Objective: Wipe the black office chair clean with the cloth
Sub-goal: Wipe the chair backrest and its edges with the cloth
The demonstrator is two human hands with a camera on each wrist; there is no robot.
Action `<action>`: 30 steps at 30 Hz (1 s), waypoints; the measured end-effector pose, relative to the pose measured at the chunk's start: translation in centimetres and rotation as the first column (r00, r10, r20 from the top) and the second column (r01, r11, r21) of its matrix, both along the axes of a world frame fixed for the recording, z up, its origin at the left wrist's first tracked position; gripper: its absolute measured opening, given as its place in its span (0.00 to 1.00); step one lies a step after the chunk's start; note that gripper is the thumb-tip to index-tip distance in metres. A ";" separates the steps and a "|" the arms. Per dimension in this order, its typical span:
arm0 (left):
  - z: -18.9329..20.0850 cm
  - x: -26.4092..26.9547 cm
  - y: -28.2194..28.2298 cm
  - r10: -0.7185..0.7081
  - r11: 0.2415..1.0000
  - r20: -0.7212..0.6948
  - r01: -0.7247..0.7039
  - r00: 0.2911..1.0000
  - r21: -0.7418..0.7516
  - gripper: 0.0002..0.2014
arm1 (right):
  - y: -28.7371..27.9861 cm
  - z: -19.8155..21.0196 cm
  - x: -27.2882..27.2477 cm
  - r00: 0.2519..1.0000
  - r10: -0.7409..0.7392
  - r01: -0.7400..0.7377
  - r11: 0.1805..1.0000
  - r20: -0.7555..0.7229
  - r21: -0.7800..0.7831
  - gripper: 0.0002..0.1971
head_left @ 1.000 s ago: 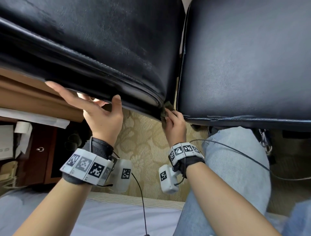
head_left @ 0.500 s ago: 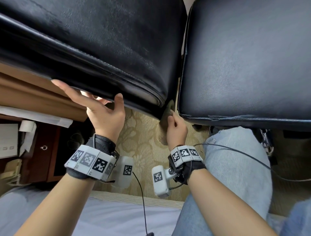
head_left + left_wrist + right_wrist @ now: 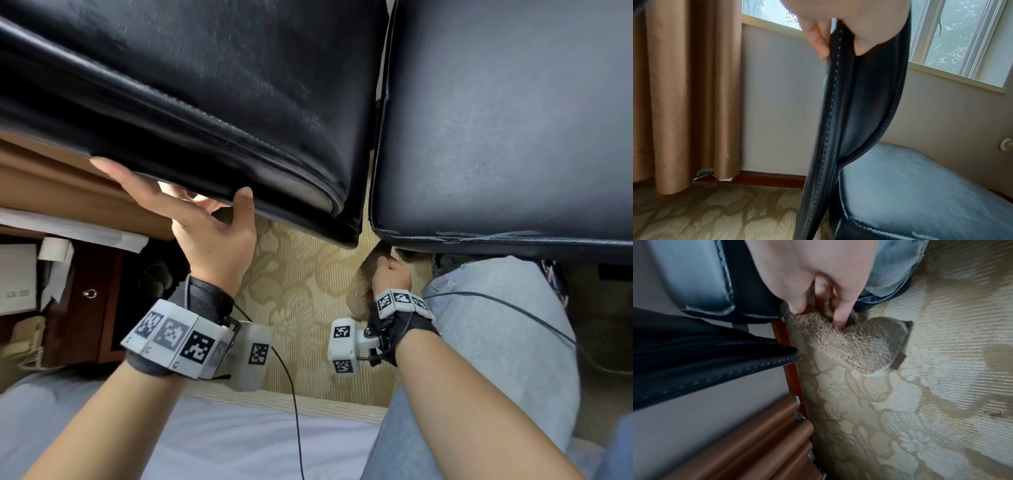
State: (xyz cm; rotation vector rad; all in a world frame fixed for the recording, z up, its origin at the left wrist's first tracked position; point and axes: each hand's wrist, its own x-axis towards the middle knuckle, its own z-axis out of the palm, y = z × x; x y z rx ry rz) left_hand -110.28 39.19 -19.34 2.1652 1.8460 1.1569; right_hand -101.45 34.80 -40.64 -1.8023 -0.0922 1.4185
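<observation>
The black office chair fills the upper part of the head view, its backrest (image 3: 191,102) slanting across the left and its seat cushion (image 3: 507,120) lying on the right, with a narrow gap between the two. Both surfaces are glossy black leather with stitched seams, and the leather along the seat's front edge looks worn. The cloth (image 3: 359,291), a beige, nubbly terry piece with a darker bound hem, hangs bunched just below the near corner of the seat, over the carpet; its upper part touches the underside of that corner. The right hand (image 3: 390,270) is closed round the cloth, fingers (image 3: 840,311) curled into its folds, as the right wrist view shows plainly. The left hand (image 3: 205,222) grips the edge of the backrest, the thumb on the front face and the fingers (image 3: 818,40) behind, pinching the stitched rim between them. Both wrists carry dark straps with white marker blocks and small white camera units, and a thin black cable runs from each. A leg in pale blue jeans (image 3: 496,342) sits under the seat's front edge on the right. Below lies a beige carpet (image 3: 308,291) with a floral pattern. At the left stand a dark wooden cabinet (image 3: 85,308) and brown curtains (image 3: 684,81), with a window (image 3: 962,32) beyond the chair.
</observation>
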 end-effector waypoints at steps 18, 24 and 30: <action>-0.8 -0.4 0.1 -0.019 1.000 0.030 0.018 0.999 0.019 0.32 | 0.7 4.0 -2.6 0.990 -0.035 -0.032 0.889 0.136 0.457 0.16; -0.6 -0.3 0.1 -0.008 0.999 0.066 0.012 0.998 -0.050 0.37 | 1.1 0.7 -1.6 0.992 0.091 -0.103 0.983 0.085 0.150 0.14; -0.8 -0.3 -0.2 -0.031 0.997 0.068 0.035 0.997 -0.068 0.36 | 1.3 1.2 -1.6 1.000 0.011 -0.011 0.997 -0.001 0.075 0.14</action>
